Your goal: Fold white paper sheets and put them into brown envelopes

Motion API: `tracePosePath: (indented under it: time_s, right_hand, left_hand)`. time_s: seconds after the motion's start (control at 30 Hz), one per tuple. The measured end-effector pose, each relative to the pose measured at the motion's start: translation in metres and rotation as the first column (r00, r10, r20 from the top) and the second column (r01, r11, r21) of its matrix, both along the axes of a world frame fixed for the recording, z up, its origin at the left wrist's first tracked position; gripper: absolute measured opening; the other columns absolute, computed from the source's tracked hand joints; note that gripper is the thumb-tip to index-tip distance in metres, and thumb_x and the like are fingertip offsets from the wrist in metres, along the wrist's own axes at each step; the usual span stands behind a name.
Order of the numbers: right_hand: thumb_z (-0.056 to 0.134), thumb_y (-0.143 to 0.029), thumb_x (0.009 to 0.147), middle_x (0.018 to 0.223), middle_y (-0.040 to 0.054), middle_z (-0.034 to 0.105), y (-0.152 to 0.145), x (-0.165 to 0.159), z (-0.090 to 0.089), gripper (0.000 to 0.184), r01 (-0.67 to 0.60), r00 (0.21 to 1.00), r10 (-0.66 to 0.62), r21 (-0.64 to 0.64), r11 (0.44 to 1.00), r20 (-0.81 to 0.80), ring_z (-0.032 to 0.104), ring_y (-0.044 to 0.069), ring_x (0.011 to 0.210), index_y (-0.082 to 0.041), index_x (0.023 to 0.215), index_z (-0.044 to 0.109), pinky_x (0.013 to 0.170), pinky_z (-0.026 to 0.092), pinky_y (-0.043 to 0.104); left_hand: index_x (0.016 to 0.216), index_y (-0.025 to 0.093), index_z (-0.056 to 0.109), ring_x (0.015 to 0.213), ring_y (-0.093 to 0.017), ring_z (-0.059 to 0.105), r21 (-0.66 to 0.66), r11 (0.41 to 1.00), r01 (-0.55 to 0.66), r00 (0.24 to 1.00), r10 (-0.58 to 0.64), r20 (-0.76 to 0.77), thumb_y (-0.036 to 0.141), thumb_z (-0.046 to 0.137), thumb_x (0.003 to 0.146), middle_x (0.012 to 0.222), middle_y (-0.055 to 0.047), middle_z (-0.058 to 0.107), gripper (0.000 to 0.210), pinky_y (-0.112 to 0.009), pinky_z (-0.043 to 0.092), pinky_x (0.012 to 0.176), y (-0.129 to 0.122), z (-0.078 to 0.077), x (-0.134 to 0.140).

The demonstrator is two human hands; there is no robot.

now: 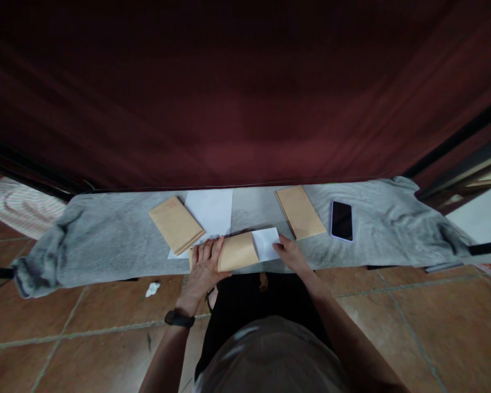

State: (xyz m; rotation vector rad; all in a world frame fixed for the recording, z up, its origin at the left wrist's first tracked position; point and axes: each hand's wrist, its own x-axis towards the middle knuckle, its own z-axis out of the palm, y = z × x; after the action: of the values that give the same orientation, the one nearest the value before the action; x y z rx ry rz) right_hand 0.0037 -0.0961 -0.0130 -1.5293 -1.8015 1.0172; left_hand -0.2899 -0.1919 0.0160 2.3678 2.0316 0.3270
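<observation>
A brown paper envelope (238, 251) lies crosswise at the front edge of the grey cloth, its open end facing right. My left hand (205, 262) holds its left end, fingers over the top and thumb along the near edge. From the envelope's mouth sticks a folded white sheet of paper (265, 244), partly inside. The outer right edge of that sheet is pinched in my right hand (288, 252). How deep the paper reaches inside is hidden.
A stack of brown envelopes (175, 222) lies left, partly over white paper sheets (213, 208). More brown envelopes (300, 212) and a phone (341, 221) lie right. Grey cloth (110, 234) covers the narrow surface, with a dark red curtain (245, 109) behind and black poles at both sides.
</observation>
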Motion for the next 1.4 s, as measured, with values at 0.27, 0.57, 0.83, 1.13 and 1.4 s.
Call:
tracePosePath:
  time_s: [0.27, 0.57, 0.83, 1.13, 1.4]
  right_hand:
    - [0.054, -0.024, 0.089, 0.092, 0.0050, 0.073, -0.015, -0.028, -0.001, 0.020, 0.058, 0.994, -0.058, -0.004, 0.998, -0.092, 0.068, 0.020, 0.090, -0.024, 0.074, 0.067, 0.087, 0.052, 0.031]
    - [0.055, -0.019, 0.086, 0.079, 0.0027, 0.071, -0.022, -0.046, -0.002, 0.023, 0.065, 0.990, -0.072, -0.058, 0.996, -0.118, 0.067, 0.018, 0.078, -0.023, 0.066, 0.065, 0.073, 0.050, 0.026]
    - [0.058, -0.019, 0.082, 0.089, 0.0039, 0.073, -0.026, -0.042, 0.001, 0.013, 0.121, 0.980, -0.126, -0.044, 0.992, -0.156, 0.069, 0.020, 0.084, -0.024, 0.076, 0.069, 0.077, 0.051, 0.029]
    - [0.055, -0.023, 0.080, 0.079, -0.0003, 0.070, -0.029, -0.043, 0.001, 0.009, 0.162, 0.954, -0.171, -0.055, 0.985, -0.246, 0.069, 0.020, 0.076, -0.025, 0.084, 0.063, 0.072, 0.053, 0.030]
    - [0.057, -0.020, 0.076, 0.083, -0.0015, 0.070, -0.029, -0.040, 0.000, 0.050, 0.217, 0.931, -0.224, -0.057, 0.975, -0.289, 0.069, 0.019, 0.072, -0.024, 0.125, 0.055, 0.068, 0.054, 0.029]
  left_hand:
    - [0.160, 0.021, 0.013, 0.141, -0.038, 0.037, -0.022, 0.999, 0.029, 0.999, -0.028, 0.017, 0.039, 0.083, 0.068, 0.148, -0.019, 0.044, 0.117, -0.059, 0.019, 0.118, 0.004, 0.004, 0.016]
    - [0.160, 0.023, 0.011, 0.141, -0.038, 0.037, -0.045, 0.999, 0.031, 0.998, -0.028, 0.063, 0.039, 0.083, 0.067, 0.149, -0.018, 0.042, 0.119, -0.059, 0.019, 0.118, 0.007, 0.003, 0.026]
    - [0.160, 0.021, 0.012, 0.141, -0.039, 0.037, -0.036, 0.999, 0.040, 0.997, -0.037, 0.062, 0.039, 0.083, 0.067, 0.149, -0.019, 0.042, 0.118, -0.059, 0.020, 0.118, 0.008, 0.000, 0.025]
    - [0.160, 0.023, 0.011, 0.140, -0.040, 0.039, -0.013, 0.999, 0.045, 0.997, -0.044, 0.057, 0.040, 0.083, 0.068, 0.150, -0.019, 0.041, 0.118, -0.060, 0.020, 0.118, 0.010, 0.002, 0.029]
    - [0.160, 0.020, 0.014, 0.141, -0.041, 0.038, 0.008, 0.997, 0.076, 0.996, -0.076, 0.047, 0.042, 0.080, 0.072, 0.149, -0.020, 0.043, 0.112, -0.061, 0.022, 0.117, 0.010, 0.001, 0.028]
